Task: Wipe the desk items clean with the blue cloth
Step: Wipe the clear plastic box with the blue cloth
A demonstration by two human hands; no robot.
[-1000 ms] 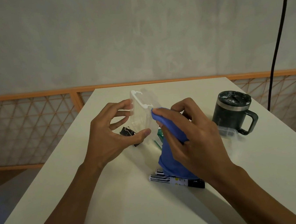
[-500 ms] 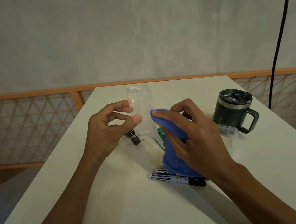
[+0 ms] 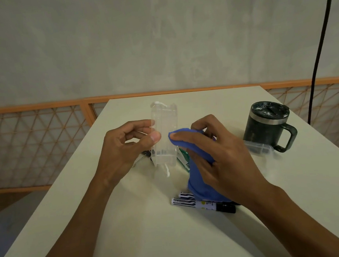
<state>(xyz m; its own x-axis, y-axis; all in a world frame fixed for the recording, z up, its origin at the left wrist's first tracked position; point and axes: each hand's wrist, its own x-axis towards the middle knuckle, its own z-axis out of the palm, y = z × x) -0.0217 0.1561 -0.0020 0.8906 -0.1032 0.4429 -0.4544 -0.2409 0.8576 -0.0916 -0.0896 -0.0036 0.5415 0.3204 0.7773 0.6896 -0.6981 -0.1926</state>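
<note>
My left hand (image 3: 125, 151) pinches a clear plastic box (image 3: 165, 133) between thumb and fingers and holds it upright above the white desk (image 3: 133, 226). My right hand (image 3: 215, 157) grips the blue cloth (image 3: 199, 179), with the index finger pressing a fold of cloth against the box's right side. The rest of the cloth hangs down under my palm to the desk. Two markers (image 3: 201, 203) lie on the desk below my right hand, partly covered by the cloth.
A dark lidded mug (image 3: 268, 124) stands at the right, with a clear plastic lid (image 3: 259, 149) lying in front of it. A black binder clip (image 3: 146, 154) and a green item (image 3: 183, 158) lie behind the box. An orange lattice railing (image 3: 34, 146) borders the desk.
My left hand has turned the clear box from tilted to upright, showing its broad face. My right hand kept the cloth against the box and shifted only slightly.
</note>
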